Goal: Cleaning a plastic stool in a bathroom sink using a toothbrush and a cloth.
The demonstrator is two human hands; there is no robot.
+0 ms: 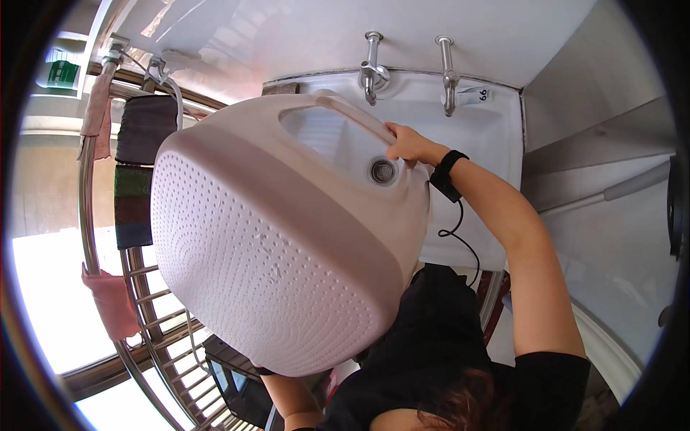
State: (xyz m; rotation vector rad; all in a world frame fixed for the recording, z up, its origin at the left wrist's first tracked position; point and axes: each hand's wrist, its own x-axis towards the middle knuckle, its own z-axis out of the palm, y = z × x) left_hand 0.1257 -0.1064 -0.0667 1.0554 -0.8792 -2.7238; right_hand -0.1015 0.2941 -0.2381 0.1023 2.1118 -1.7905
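Note:
A large pale pink plastic tub [280,258], possibly a laundry basket, is held tilted above the white sink [474,215]. Its dotted face points toward me and to the left. My right hand [407,145] grips the loop handle [356,116] at the tub's upper right. Through the handle opening, part of the sink basin and its round drain [383,171] are visible. My left forearm reaches up to the tub's lower edge, but the tub hides my left hand, so its hold cannot be made out.
Two metal taps [371,81] [448,89] project over the sink's back edge. On the left, a metal rail [86,199] carries cloths, including a pink one [112,301]. A grey-handled pole [636,180] leans at the right. A dark cable [474,253] hangs from my right wristband.

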